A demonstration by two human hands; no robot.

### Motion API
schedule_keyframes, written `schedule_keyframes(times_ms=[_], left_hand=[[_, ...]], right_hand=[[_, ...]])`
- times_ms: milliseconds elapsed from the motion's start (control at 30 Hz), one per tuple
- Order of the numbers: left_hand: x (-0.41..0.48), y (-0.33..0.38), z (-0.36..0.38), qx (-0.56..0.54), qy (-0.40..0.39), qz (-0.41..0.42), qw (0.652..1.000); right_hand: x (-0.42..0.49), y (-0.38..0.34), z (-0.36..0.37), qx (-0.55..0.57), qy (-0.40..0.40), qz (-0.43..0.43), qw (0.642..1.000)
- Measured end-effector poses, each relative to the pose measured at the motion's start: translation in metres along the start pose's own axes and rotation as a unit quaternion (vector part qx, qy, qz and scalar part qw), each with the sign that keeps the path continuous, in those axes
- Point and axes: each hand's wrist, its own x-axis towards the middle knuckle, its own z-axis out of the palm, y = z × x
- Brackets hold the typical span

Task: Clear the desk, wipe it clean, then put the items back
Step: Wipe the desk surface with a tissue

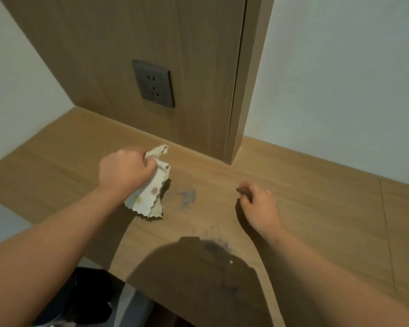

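My left hand grips a bunched cream cloth with pale dots and a zigzag edge, which hangs from my fist down to the wooden desk. A bluish smudge marks the desk just right of the cloth. A darker smudge lies nearer me, partly in shadow. My right hand hovers over the desk to the right, fingers loosely curled, holding nothing.
A wooden back panel with a dark wall socket rises behind the desk. A wooden post stands on its right. A small white crumb lies near the front edge. Dark items sit below the desk's front left.
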Motion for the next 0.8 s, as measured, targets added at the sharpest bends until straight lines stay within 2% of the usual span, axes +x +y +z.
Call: schedule_keyframes(times_ms=[100,233,300,433,533,600,633,700,733,800], left_hand=[[-0.011,-0.042,0.022,0.023,-0.033,-0.05,0.998],[-0.031,-0.049,0.072,-0.032,-0.201,-0.047,0.978],[-0.038,-0.04,0.091,0.0,-0.223,-0.049,0.974],[-0.038,-0.014,0.097,-0.013,-0.175,-0.09,0.98],[-0.054,0.034,0.092,-0.033,-0.179,0.025,0.983],[-0.074,0.067,0.084,-0.099,-0.204,0.137,0.964],[-0.08,0.075,0.08,-0.154,-0.211,0.163,0.951],[-0.079,0.07,0.074,-0.305,-0.179,0.119,0.928],[-0.072,0.06,0.071,-0.357,-0.13,0.072,0.922],[-0.049,0.03,0.07,-0.351,-0.012,-0.013,0.936]], right_hand=[[0.0,0.0,0.011,-0.08,0.004,-0.02,0.997],[-0.007,0.003,0.022,-0.128,0.022,-0.025,0.991],[-0.009,0.005,0.025,-0.14,0.012,-0.028,0.99],[-0.01,0.004,0.023,-0.12,0.025,-0.022,0.992],[-0.01,0.003,0.021,-0.087,0.039,-0.02,0.995],[-0.011,0.003,0.018,-0.068,0.06,-0.011,0.996],[-0.012,0.003,0.016,-0.06,0.071,-0.004,0.996],[-0.013,0.003,0.01,-0.047,0.09,0.006,0.995],[-0.014,0.004,0.007,-0.04,0.097,0.006,0.994],[-0.015,0.004,0.002,-0.031,0.108,0.005,0.994]])
